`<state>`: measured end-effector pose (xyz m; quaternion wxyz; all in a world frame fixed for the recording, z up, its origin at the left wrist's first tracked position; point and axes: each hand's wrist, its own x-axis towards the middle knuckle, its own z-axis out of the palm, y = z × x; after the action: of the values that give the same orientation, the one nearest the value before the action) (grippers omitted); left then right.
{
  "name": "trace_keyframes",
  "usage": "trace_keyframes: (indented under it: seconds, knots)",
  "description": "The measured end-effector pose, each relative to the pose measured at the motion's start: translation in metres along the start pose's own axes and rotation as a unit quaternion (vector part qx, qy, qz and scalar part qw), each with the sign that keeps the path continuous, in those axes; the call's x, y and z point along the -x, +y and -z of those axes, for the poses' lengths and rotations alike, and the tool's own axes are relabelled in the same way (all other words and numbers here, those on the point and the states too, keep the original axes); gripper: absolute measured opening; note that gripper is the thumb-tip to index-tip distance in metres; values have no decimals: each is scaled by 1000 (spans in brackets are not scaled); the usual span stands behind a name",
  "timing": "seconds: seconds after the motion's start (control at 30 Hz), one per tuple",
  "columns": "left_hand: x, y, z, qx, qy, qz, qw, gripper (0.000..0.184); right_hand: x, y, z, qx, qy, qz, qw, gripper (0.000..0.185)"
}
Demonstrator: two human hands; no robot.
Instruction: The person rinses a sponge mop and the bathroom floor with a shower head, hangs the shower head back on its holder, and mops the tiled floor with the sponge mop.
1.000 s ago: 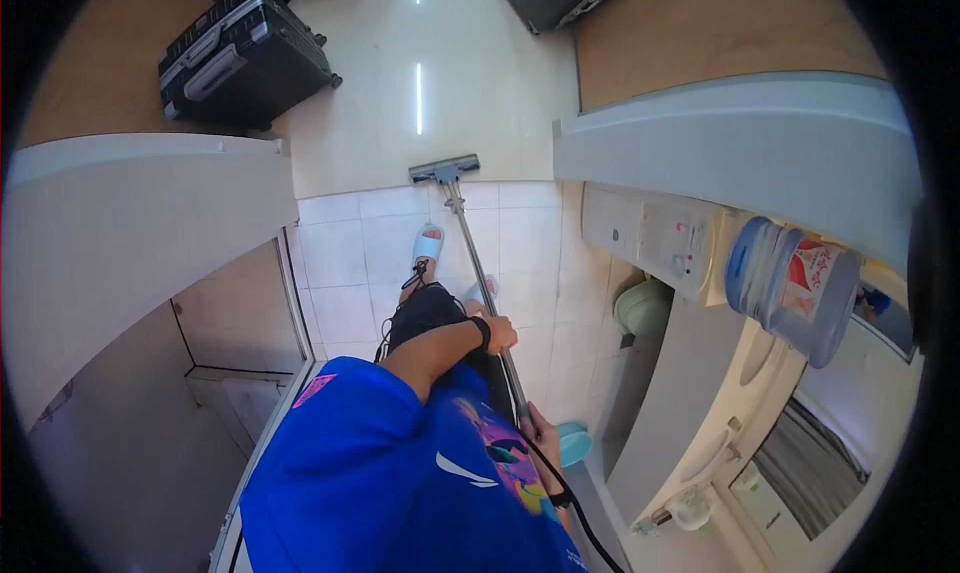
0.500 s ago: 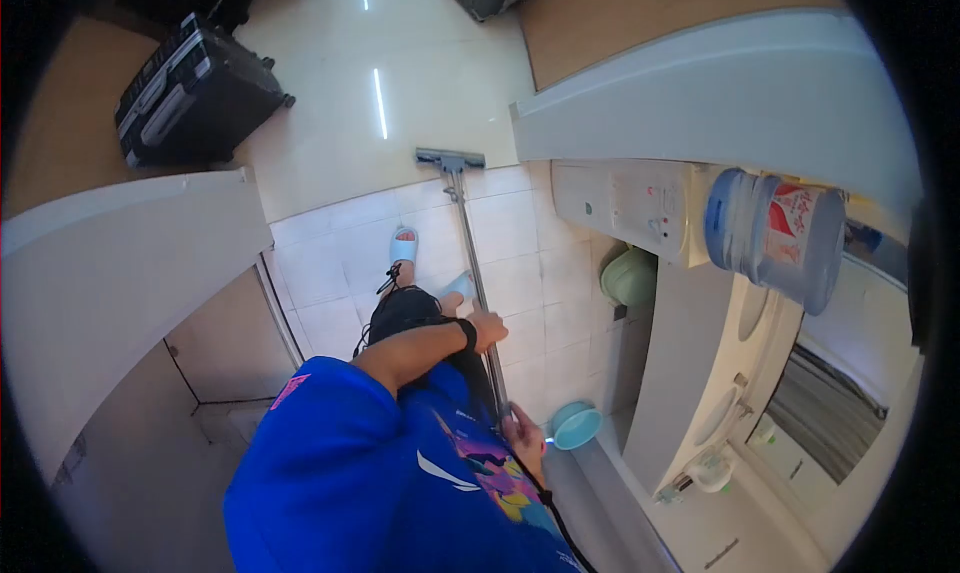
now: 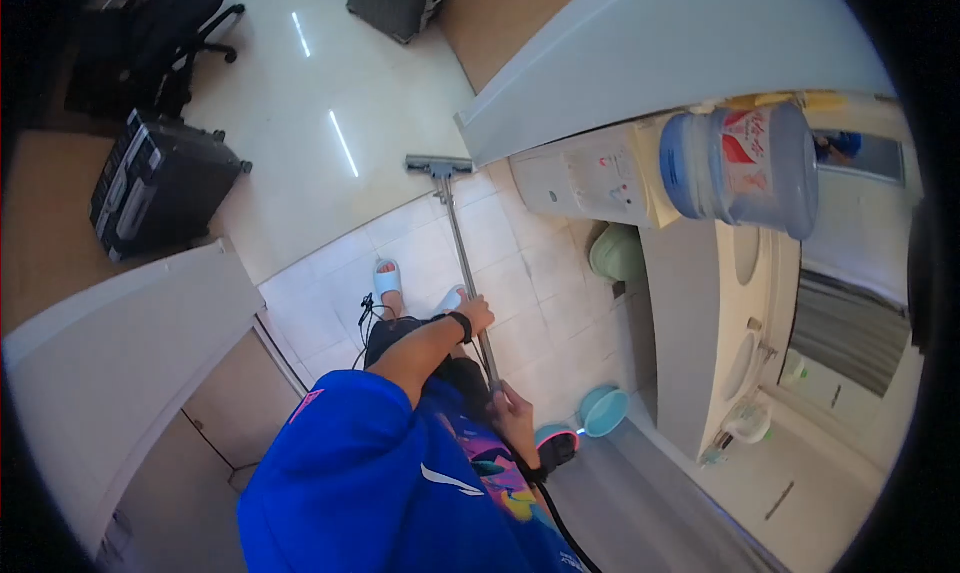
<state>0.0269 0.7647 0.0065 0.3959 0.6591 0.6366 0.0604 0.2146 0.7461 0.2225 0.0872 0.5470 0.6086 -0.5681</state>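
Note:
My left hand [image 3: 479,314], with a black band at the wrist, is wrapped round the middle of the mop's metal pole. Lower down, near my shirt, my right hand [image 3: 513,414] is closed round the upper end of the same pole. The mop [image 3: 460,241] slants up and away from me, and its flat grey head [image 3: 438,166] lies on the floor at the border between white tiles and the smooth pale floor. Both my feet, in light blue slippers [image 3: 387,278], are left of the pole.
Black suitcases [image 3: 165,188] stand at the left and top, near an office chair [image 3: 165,38]. On the right are a water dispenser [image 3: 585,181] with a large bottle [image 3: 740,168], a green basin [image 3: 615,253], sinks [image 3: 740,363] and a blue basin [image 3: 604,411]. Walls [image 3: 130,333] flank the passage.
The view has turned, showing more of the chair at the left and a pink-rimmed basin beside the blue one. The mop head now lies close to the right wall corner. Both hands keep their hold.

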Motion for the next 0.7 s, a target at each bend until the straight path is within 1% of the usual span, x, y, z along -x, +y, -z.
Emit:
trace_keyframes:
  seconds: [0.07,0.1,0.17,0.2,0.27,0.3,0.33,0.37,0.4,0.43,0.47,0.5,0.53,0.57,0.6,0.63,0.67,0.7]
  knots:
    - [15,20,18,41,-11,-53,998,17,26,-21,15,-70,-27,-61,995,48]
    - [24,27,31,30,-13,-58,998,17,36,-36,16,-79,-21,-56,995,48]
    - [38,43,53,45,-71,-81,993,18,57,-67,17,-91,15,-96,991,36]
    - [42,47,58,33,-73,-89,993,18,64,-78,21,-102,24,-91,990,36]
    - [47,51,67,124,-81,-75,986,23,71,-96,32,-141,-29,-110,983,42]
    - [41,44,49,150,-47,-106,982,25,71,-104,35,-156,-16,-103,982,42]
    - [47,46,57,134,-56,-120,982,25,72,-113,38,-191,-39,-75,978,40]
    - [56,53,72,143,40,-127,981,28,71,-121,40,-225,-61,-45,971,38]
    - [63,57,80,155,133,-136,969,32,70,-131,41,-243,-44,-40,968,38]
    - [65,54,82,141,120,-154,971,32,66,-141,43,-192,-69,28,979,35]
    - [63,48,85,196,136,-115,964,36,60,-149,45,-136,-90,96,982,31]
    - [62,41,87,251,152,-73,953,40,55,-154,43,-151,-73,102,981,31]
    - [63,34,91,305,167,-28,937,45,48,-156,38,-47,21,220,974,33]
    - [69,33,106,295,211,-73,929,45,39,-159,34,64,116,324,937,35]
    - [71,29,118,285,201,-83,934,45,30,-162,31,92,179,316,927,34]
    - [73,26,127,243,252,-93,932,47,18,-165,28,120,238,304,915,33]
    - [78,20,134,200,306,-102,925,48,-2,-166,28,76,241,381,889,29]
    - [79,5,131,203,285,-69,934,49,-28,-166,30,32,240,457,856,26]
